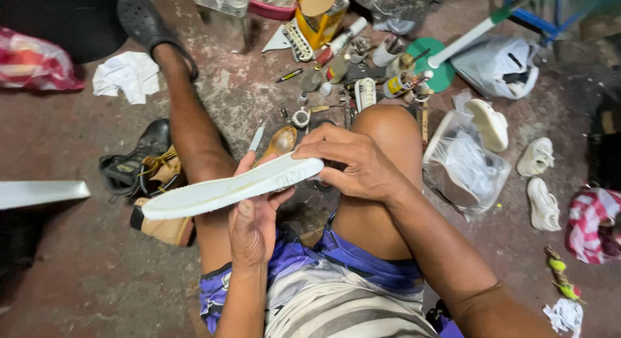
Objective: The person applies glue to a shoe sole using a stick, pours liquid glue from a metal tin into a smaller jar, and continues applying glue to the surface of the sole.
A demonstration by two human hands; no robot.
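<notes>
Left hand clasped under long white foam shoe sole, right hand pinching its right end, long axis near-horizontal, left end lower, over tan boot.

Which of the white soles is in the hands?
The long white sole across the lap, gripped by both hands; the other white soles lie on the floor at right.

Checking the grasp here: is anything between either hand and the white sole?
Nothing visible. The left hand and right hand both hold the white sole directly, bare fingers on it, above the knees.
</notes>
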